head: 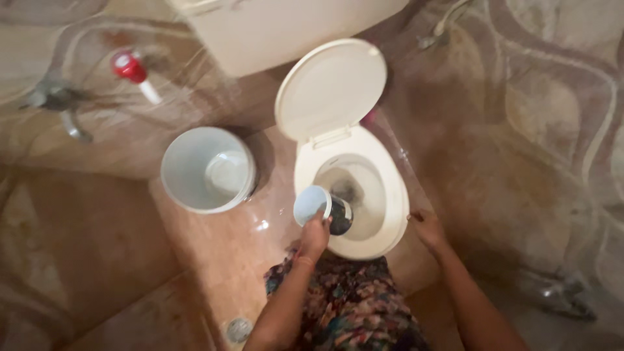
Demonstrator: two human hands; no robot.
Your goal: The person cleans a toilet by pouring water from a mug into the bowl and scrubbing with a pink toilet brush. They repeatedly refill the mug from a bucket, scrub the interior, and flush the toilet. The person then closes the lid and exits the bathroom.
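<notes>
Left hand (314, 235) gripped dark cylindrical canister (324, 210) tilted over toilet bowl (383, 214); right hand (428, 227) lay open on rim at 3 o'clock; white bucket (207, 169) at 9 o'clock.

The left hand (314, 235) tips a mug (322, 209) over the toilet bowl (390, 214), with a white bucket (207, 170) at nine o'clock.

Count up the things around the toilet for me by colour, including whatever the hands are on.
White or cream: 3 – toilet, its raised lid, bucket
Dark with a pale base: 1 – canister, tipped over the bowl in the left hand
Red: 1 – tap handle
Metal: 1 – floor drain
Total: 6
The right hand rests on the toilet rim.
</notes>
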